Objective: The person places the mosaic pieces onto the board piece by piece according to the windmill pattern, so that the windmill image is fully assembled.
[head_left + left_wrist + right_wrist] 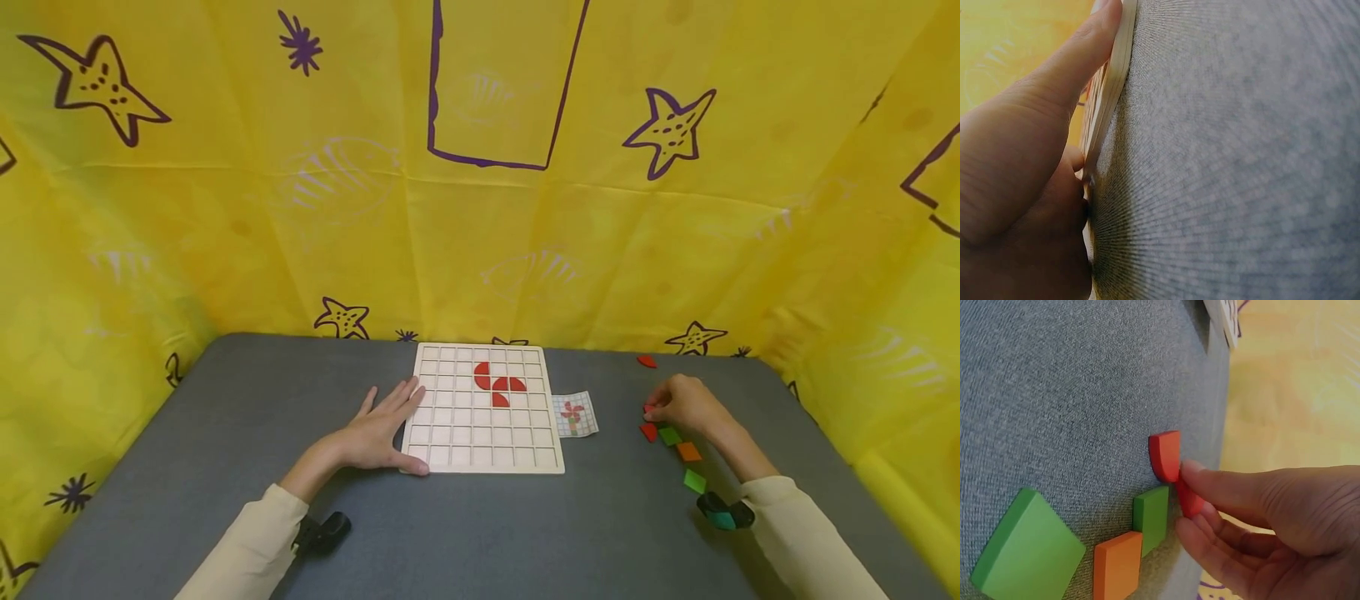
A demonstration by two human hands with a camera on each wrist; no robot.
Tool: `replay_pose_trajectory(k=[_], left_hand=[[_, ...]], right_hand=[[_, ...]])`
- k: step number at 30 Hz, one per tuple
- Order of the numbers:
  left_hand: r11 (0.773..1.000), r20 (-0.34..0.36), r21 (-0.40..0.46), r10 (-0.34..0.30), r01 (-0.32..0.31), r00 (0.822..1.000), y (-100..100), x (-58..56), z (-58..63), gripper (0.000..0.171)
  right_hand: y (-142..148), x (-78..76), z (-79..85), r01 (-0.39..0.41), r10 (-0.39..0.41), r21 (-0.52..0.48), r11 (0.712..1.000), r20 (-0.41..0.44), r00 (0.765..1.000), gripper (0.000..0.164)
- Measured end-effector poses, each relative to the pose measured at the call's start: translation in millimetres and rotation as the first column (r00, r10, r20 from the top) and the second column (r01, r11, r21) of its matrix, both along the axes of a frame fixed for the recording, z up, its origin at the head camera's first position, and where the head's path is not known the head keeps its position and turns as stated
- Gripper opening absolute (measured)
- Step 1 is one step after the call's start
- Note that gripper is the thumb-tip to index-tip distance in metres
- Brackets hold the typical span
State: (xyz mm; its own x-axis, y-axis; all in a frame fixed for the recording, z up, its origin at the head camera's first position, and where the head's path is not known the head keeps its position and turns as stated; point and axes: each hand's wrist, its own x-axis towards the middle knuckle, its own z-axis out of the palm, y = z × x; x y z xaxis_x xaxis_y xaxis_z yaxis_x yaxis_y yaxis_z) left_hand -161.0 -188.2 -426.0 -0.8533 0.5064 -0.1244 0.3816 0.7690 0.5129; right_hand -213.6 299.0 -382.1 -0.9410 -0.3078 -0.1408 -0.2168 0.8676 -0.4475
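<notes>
A pale wooden grid board lies on the grey table, with several red quarter-circle tiles set in its upper middle squares. My left hand rests along the board's left side, fingers extended onto the edge and thumb at the lower left corner. To the right, my right hand pinches a red tile between thumb and fingers. Beside that tile lies another red quarter-circle tile, with a green tile and an orange tile close by.
A small printed card with a red flower pattern lies against the board's right edge. One more red tile is farther back. Nearer me are a bright green tile and a teal tile partly behind the wrist camera. Yellow cloth hangs behind.
</notes>
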Motion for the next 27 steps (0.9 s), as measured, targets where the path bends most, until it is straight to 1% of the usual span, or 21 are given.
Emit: replay_pose_trajectory(k=[3,5,7,11,14,19,22,27], left_hand=[[1.000,0.004,-0.004,0.003,-0.003,1.000,0,0.1,0.0,0.121],[1.000,0.010,-0.006,0.006,-0.006,1.000,1,0.1,0.1,0.121],[1.000,0.012,-0.004,0.006,-0.006,1.000,1,0.3,0.5,0.121],[1.000,0.010,-0.001,0.006,-0.006,1.000,1,0.8,1.0,0.121],[1.000,0.004,0.000,0.004,-0.004,1.000,0,1.0,0.6,0.121],[1.000,0.001,0.007,0.005,-0.005,1.000,1,0.3,0.8,0.120],[1.000,0.002,-0.003,0.008,-0.008,1.000,1,-0.1,0.7,0.121],[1.000,0.005,-0.009,0.012,-0.012,1.000,1,-0.3,0.0,0.121]], right_hand=[[-2,0.4,0.3,0.031,-0.031,0.007,0.999,0.001,1.000,0.008],[-2,0.6,1.1,0.038,-0.038,0.020,0.999,-0.005,0.999,0.007],[-3,1.0,2.6,0.041,-0.041,0.037,0.998,-0.018,0.999,0.007],[-4,0.8,7.1,0.024,-0.021,0.043,0.999,-0.062,0.998,0.009],[-5,0.9,8.9,0.010,-0.007,0.026,1.000,-0.129,0.992,0.009],[-8,1.6,9.1,0.022,-0.029,-0.032,0.999,-0.238,0.971,0.007],[-11,2.3,8.2,0.021,-0.037,-0.063,0.998,-0.263,0.964,0.009],[-16,2.9,6.7,0.013,-0.039,-0.089,0.996,-0.306,0.951,0.019]])
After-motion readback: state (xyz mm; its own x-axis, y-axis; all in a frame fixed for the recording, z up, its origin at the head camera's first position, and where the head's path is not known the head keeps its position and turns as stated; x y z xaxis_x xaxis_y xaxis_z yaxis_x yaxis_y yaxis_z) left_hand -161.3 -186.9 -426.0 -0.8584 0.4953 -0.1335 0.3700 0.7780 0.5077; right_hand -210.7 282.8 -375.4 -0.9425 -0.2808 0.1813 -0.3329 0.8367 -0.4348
